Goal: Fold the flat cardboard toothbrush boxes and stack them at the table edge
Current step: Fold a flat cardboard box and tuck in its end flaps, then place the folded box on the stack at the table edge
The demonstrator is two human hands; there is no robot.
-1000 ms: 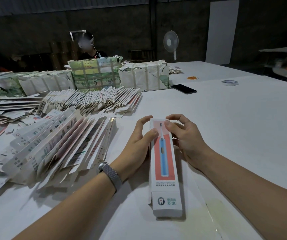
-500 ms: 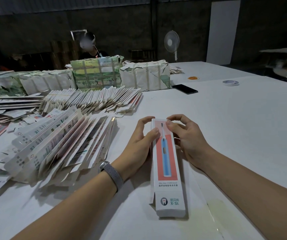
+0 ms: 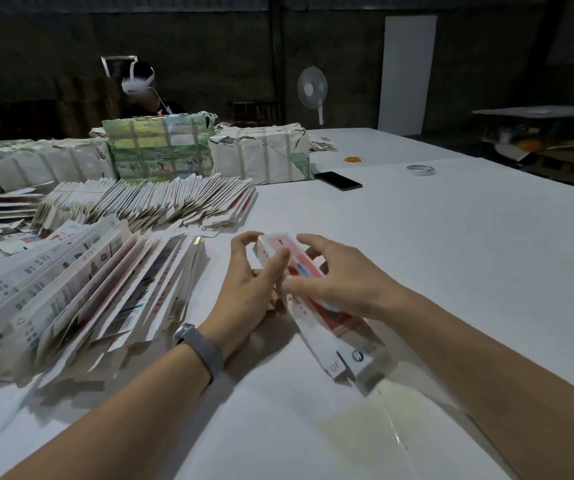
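A long white toothbrush box (image 3: 330, 327) with a red panel is lifted and tilted over the white table (image 3: 451, 258), blurred by motion, its near end pointing at me. My left hand (image 3: 254, 292) grips its far left side, fingers curled over the top face. From the right, my right hand (image 3: 341, 278) holds it with the thumb on the red panel and the fingers spread across the top. To the left lies a fanned row of flat boxes (image 3: 81, 292); a second row (image 3: 147, 206) lies behind it.
Wrapped bundles (image 3: 161, 147) stand along the far left of the table, with a person seated behind them. A black phone (image 3: 338, 180), a tape roll (image 3: 420, 170) and orange rubber bands (image 3: 354, 160) lie at the back. A fan (image 3: 312, 90) stands beyond.
The box lay flat under both hands' fingertips; now both hands have lifted it and are turning it, its near end swung to the right.
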